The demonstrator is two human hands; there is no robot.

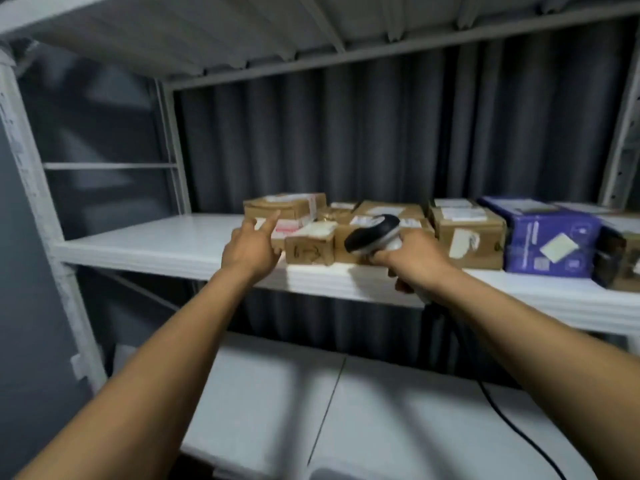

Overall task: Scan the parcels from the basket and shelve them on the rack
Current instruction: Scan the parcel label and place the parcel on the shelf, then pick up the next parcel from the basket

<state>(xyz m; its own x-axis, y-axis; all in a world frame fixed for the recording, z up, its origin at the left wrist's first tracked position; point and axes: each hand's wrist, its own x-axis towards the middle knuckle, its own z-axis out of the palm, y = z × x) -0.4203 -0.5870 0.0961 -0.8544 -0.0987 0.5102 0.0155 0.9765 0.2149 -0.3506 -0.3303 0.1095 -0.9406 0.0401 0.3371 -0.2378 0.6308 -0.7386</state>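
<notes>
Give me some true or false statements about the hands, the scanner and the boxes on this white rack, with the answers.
1. The right hand grips the black-and-white handheld barcode scanner. True.
2. The left hand carries a parcel lifted off the rack. False: its fingers are loose and hold nothing, beside the small brown cardboard box, which sits on the white metal shelf.
3. The purple rectangular carton stands to the right of the tall brown cardboard box. True.
4. A bare brick wall stands behind the rack. False: a dark grey pleated curtain hangs there.
</notes>
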